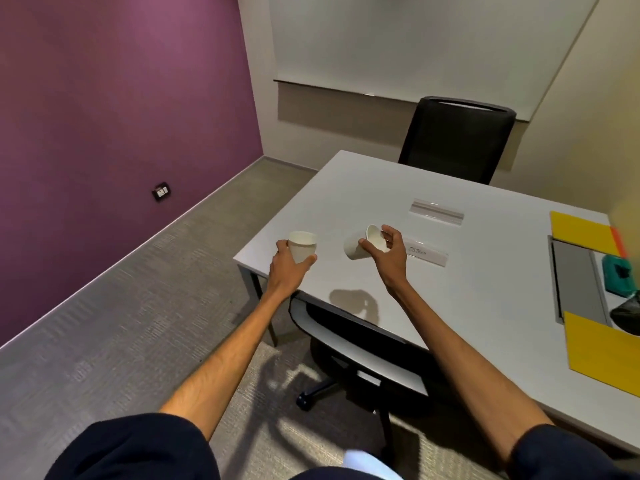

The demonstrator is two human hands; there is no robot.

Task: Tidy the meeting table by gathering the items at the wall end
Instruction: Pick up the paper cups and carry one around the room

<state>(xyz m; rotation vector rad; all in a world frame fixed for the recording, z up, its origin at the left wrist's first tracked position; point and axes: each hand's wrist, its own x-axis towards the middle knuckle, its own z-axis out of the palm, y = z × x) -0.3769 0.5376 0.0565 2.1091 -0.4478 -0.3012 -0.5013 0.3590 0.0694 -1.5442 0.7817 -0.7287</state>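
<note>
Two small white paper cups, smooth-walled and tapered, are held at the left end of the matt pale-grey tabletop (467, 306). The upright cup (303, 244) is gripped by the left hand (289, 270), with thumb and fingers curled round its lower wall, over the tabletop's corner. The tilted cup (356, 247) is pinched by the right hand (393, 259), thumb on its wall and fingertips at its round rim. Its mouth is turned toward 2 o'clock and its base toward 8 o'clock. It is seen at 3 o'clock from the upright cup, and the two are apart.

Just beside the right hand, at 3 o'clock, a clear plastic name strip (427, 253) is laid flat. Handwriting is carried on it but cannot be read. A second clear strip (437, 211) is laid at 1 o'clock from that hand. Farther toward 3 o'clock, a far yellow sheet (581, 233) and a near yellow sheet (602, 351) are seen at either end of a recessed grey cable tray (571, 282). A black mesh-backed chair (457, 140) is stood at 12 o'clock, beyond the tabletop's far edge.
</note>
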